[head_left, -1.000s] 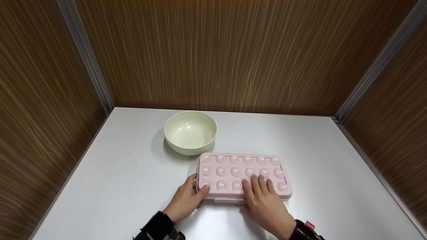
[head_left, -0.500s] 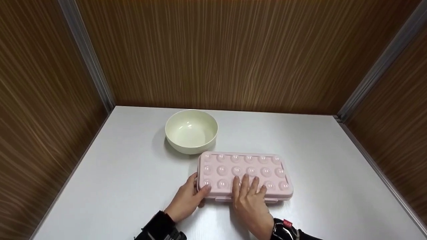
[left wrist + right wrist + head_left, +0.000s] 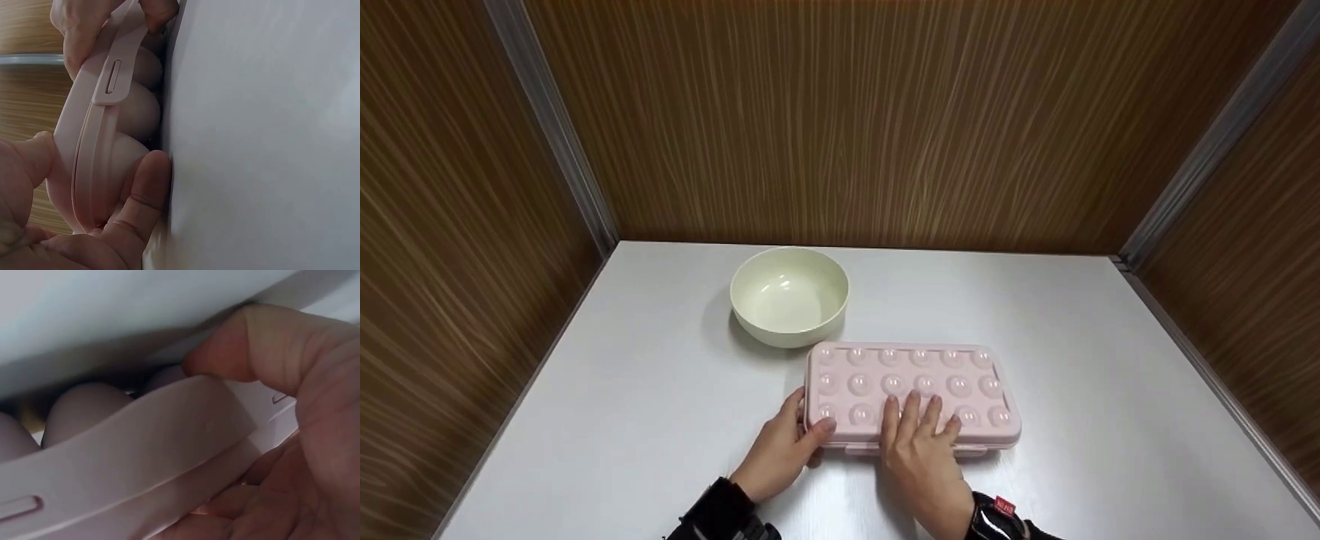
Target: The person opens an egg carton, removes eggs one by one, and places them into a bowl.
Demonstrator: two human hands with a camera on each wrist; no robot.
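Item: pink tray [image 3: 911,394] with a domed lid, three rows of round bumps across the top. It lies flat on the white table [image 3: 645,390], near the front edge and a little right of centre, long side toward us.

Hold: our left hand [image 3: 784,450] clamps the tray's left end, thumb [image 3: 34,163] on the lid and a finger [image 3: 143,197] tucked under the base against the table. Our right hand [image 3: 922,457] lies over the front edge, fingers [image 3: 915,416] spread flat on the lid; the right wrist view shows the thumb [image 3: 264,349] hooked under the rim. Both hands are on the tray, set apart along its near side.

Handling, as we judge it: thin moulded plastic, light, fairly stiff but likely to flex if lifted by one end. The surface looks smooth and could slip. A small tab [image 3: 112,76] sits on the front seam where lid meets base; that seam and the two short ends look to us the best places to take hold. We cannot tell what the cups contain.

Nearby: a cream bowl [image 3: 789,296], upright, just behind the tray's left corner. We cannot tell whether they touch.

Surround: wood-grain walls [image 3: 840,120] on three sides.
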